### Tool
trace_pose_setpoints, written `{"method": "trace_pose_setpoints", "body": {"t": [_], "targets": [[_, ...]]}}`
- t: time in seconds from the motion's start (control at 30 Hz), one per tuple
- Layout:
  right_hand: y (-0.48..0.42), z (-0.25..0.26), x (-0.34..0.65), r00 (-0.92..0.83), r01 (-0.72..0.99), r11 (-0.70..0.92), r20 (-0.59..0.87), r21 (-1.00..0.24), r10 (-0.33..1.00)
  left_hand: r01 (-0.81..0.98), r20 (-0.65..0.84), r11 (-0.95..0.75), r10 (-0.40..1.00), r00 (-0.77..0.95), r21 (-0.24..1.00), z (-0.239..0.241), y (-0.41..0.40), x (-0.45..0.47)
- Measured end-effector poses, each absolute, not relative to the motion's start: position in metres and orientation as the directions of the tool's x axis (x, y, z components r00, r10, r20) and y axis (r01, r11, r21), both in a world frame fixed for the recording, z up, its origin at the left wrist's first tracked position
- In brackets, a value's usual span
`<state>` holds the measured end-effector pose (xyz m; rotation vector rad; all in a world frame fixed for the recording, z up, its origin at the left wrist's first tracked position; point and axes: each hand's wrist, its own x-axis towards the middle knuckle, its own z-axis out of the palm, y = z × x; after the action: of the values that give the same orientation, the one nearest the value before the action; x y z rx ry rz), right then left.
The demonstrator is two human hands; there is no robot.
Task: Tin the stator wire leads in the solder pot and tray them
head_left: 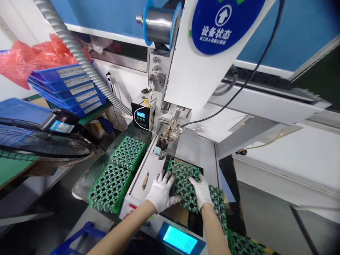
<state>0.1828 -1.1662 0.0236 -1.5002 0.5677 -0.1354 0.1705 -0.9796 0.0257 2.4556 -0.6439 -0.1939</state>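
Observation:
A green circuit board [183, 177] with many round holes lies in a black fixture on the white machine bed [148, 170]. Both of my hands wear white gloves. My left hand [161, 191] presses on the board's left edge with fingers spread. My right hand [201, 189] rests on the board's right side, fingers on top of it. Just beyond the board hangs the machine's soldering head [171, 131], apart from my hands.
Two stacks of similar green boards [118, 173] lie left of the machine. More green boards [239, 244] sit at the lower right. A lit blue screen [180, 239] is below my hands. A black fan [39, 141], blue trays [71, 88] and a grey hose [79, 53] stand at left.

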Motion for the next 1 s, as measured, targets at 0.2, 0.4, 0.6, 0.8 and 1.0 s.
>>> {"method": "trace_pose_setpoints", "body": {"t": [0.2,0.4,0.6,0.8,1.0], "targets": [[-1.172,0.018,0.185,0.868,-0.258,0.062,-0.260,-0.964,-0.424,-0.447,0.010,-0.752,-0.506,0.862,0.484,0.017,-0.985,0.171],[-1.175,0.000,0.189,0.846,-0.213,0.031,-0.200,-0.977,-0.495,-0.448,0.026,-0.789,-0.483,0.875,0.420,0.018,-0.989,0.172],[-1.182,-0.016,0.190,0.725,-0.132,-0.022,-0.082,-0.991,-0.684,-0.448,0.041,-0.813,-0.467,0.883,0.372,0.015,-0.995,0.172],[-1.203,-0.008,0.215,0.754,-0.146,-0.078,-0.060,-0.986,-0.655,-0.448,0.050,-0.808,-0.466,0.883,0.381,0.016,-0.997,0.174],[-1.208,0.000,0.234,0.819,-0.202,-0.190,-0.060,-0.961,-0.571,-0.430,0.037,-0.788,-0.462,0.886,0.440,0.019,-1.004,0.176]]}}
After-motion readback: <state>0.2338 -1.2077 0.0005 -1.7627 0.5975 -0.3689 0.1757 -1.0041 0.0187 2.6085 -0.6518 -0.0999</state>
